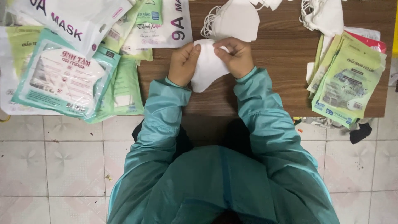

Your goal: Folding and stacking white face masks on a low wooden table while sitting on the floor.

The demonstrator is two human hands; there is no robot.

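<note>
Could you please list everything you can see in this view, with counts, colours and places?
Folded mask: one, white, table centre, held by both hands.
Mask pile: one stack, white with ear loops, just beyond the hands.
Second mask pile: one, white, upper right.
Right packets: several, green, right table edge.
Left packets: many, teal, green and white, heaped at left.
Table: one, brown wood.
Floor: pale tiles, below.
Jacket sleeves: two, teal.
Left hand: pinches the mask's left edge.
Right hand: pinches its top.
</note>
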